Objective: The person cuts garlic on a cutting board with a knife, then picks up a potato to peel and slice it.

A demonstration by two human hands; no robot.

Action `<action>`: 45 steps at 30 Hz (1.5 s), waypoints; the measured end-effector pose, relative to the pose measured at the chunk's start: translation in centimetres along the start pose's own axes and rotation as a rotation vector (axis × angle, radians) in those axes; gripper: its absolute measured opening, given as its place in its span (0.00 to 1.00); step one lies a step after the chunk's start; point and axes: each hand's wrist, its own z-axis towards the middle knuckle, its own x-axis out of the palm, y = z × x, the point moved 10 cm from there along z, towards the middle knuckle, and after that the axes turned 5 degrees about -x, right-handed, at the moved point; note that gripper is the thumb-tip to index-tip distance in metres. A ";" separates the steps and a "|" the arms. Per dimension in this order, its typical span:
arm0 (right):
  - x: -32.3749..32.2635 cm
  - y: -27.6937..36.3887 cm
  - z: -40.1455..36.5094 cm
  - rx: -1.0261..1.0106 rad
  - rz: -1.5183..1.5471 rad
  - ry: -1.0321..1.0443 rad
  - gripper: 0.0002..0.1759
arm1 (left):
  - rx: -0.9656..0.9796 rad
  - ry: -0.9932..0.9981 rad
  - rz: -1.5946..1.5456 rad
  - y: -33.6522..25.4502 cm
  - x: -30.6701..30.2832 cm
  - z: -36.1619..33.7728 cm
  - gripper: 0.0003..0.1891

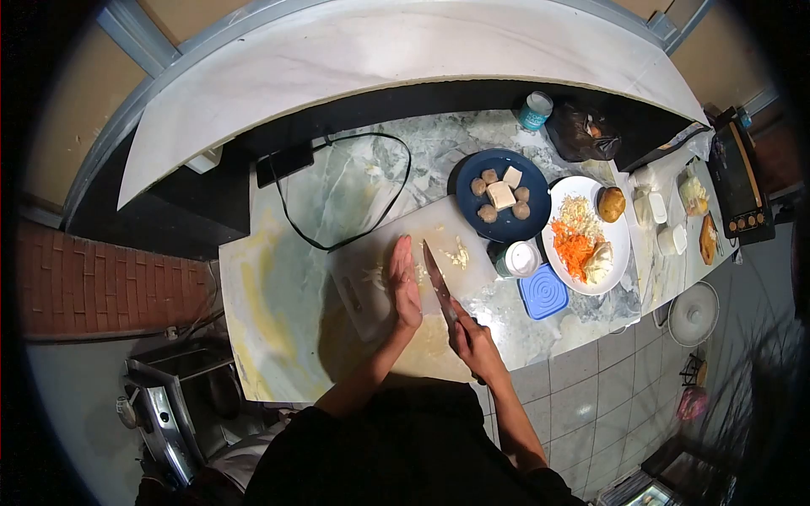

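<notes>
The marbled bench (574, 325) carries a board (371, 250) mid-frame, a cable (410, 160) at upper left of centre, a blue plate (506, 230), white plate (619, 244) and blue lid (544, 293) right of centre, and a teal jar (535, 111) and black bag (582, 135) at upper right.

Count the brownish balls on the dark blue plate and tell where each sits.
5 brownish balls on the dark blue plate: in the picture, two upper left, two toward the right, one lower left. None seems hidden.

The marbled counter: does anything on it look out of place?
A black cord loops across the counter right by the cutting board, odd so near chopped food. The counter's left end has yellowish streaks; stain or pattern, I can't tell.
</notes>
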 end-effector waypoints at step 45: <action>-18.1 3.6 -4.8 0.339 0.136 -0.493 0.29 | -0.063 0.493 -0.318 -1.4 29.1 1.4 0.39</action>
